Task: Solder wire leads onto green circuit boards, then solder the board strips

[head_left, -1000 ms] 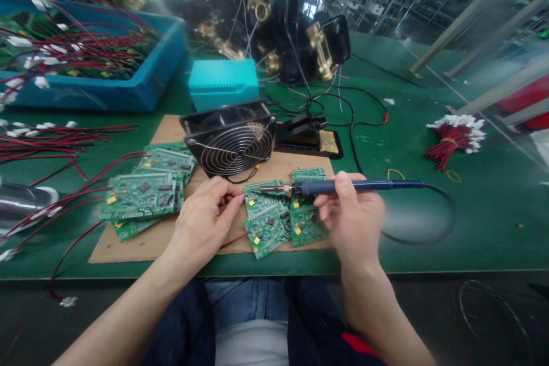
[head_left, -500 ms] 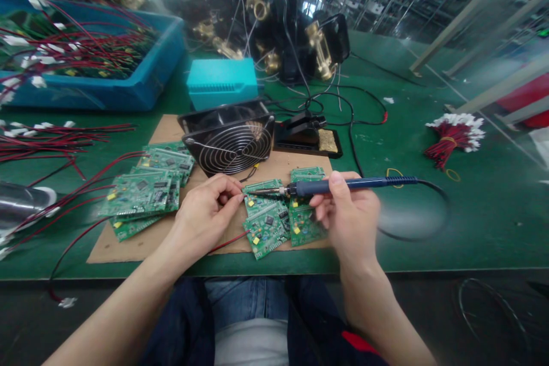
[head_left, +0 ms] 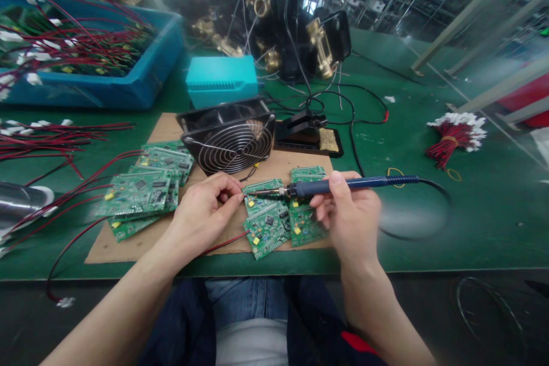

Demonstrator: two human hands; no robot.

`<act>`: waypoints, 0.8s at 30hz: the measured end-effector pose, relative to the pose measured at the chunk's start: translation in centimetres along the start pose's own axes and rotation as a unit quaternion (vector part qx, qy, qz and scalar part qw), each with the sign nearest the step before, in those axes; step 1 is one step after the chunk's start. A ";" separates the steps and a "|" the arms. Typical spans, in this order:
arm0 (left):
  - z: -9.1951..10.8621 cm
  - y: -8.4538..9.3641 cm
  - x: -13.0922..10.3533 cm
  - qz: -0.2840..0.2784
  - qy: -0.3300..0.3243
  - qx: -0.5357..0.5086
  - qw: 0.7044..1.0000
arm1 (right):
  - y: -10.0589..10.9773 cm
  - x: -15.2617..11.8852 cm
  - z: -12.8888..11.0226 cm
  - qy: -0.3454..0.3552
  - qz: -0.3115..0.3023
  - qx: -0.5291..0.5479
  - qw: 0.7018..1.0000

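On the green worktop (head_left: 429,229), one blue plastic tray (head_left: 146,88) is seen at far left, filled with uncounted wired boards. Before it are laid many loose red-and-black wires (head_left: 38,140) and one shiny grey spool (head_left: 21,200). At least four green rectangular circuit boards (head_left: 137,191) are piled on one brown cardboard sheet (head_left: 107,246). Of the two hands, the left hand (head_left: 206,206) is held with thumb and forefinger pressed together; what is pinched is too small to tell. One turquoise box (head_left: 221,77) is set behind one black square fan (head_left: 231,140). Four more green boards (head_left: 261,234) are grouped between the hands. One blue-handled soldering iron (head_left: 317,187) is gripped in the right hand (head_left: 354,217), its tip held by the left fingertips, over the rear left board (head_left: 255,206). Farther right, one banded red wire bundle (head_left: 454,137) is placed.
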State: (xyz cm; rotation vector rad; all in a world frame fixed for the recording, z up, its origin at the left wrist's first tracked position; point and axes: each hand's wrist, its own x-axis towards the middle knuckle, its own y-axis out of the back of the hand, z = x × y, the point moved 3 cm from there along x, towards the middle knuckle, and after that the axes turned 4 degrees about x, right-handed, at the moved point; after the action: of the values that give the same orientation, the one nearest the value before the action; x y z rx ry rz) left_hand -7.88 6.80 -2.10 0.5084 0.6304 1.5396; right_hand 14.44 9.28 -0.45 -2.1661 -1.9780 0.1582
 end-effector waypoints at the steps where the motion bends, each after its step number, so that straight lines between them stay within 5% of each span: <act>1: 0.0 0.0 0.0 -0.001 -0.002 0.002 1.000 | 0.0 0.0 0.0 0.000 0.000 -0.001 1.000; 24: -0.1 -0.2 0.0 0.008 -0.006 -0.003 1.000 | -0.1 0.0 0.1 -0.006 0.006 -0.024 1.000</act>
State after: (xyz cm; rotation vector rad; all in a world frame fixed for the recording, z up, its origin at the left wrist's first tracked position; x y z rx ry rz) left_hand -7.82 6.78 -2.31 0.5193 0.6133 1.5519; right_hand 14.36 9.33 -0.48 -2.2115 -1.9946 0.1268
